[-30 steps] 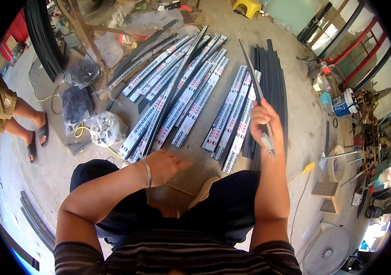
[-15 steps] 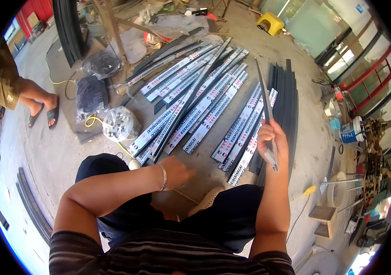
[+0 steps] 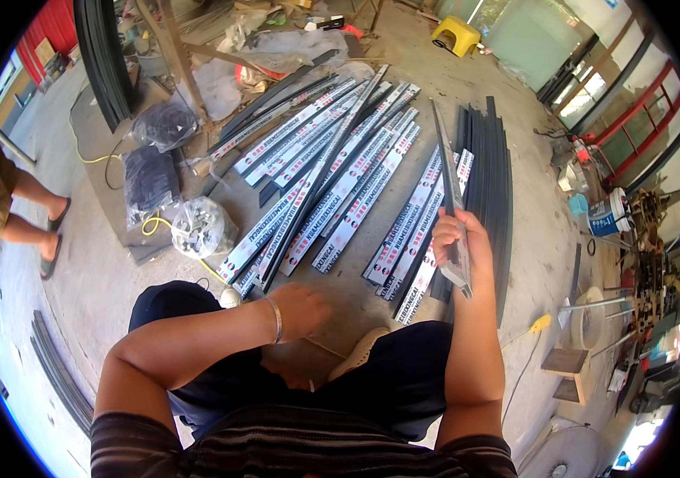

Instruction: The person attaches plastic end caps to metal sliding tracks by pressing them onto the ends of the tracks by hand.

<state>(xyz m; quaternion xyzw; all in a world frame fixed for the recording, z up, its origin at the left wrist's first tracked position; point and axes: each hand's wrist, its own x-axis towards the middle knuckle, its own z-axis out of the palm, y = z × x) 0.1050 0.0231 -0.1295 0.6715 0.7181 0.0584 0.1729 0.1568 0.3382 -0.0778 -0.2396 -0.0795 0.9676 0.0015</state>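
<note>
My right hand (image 3: 463, 237) is closed around a long, thin metal profile strip (image 3: 446, 159). The strip slants upward and away, its near end showing below my fingers by the wrist. Over my knees, my left hand (image 3: 302, 309) is curled in a loose fist with the knuckles up; whatever its fingers hold, if anything, is hidden beneath. On the floor ahead lies a spread of profiles with white printed film (image 3: 364, 191). Darker bare profiles (image 3: 487, 191) lie in a bundle to the right of them.
A clear bag of small metal parts (image 3: 203, 228) and a dark plastic-wrapped pack (image 3: 150, 180) sit at left. Another person's legs (image 3: 31, 215) stand at far left. A yellow stool (image 3: 457, 36) is at the back; a white bucket (image 3: 609, 213) and tools line the right.
The other person at far left has stepped, legs now farther apart. My left hand has drawn slightly back to the left. My right hand still grips the strip, its near end slightly left.
</note>
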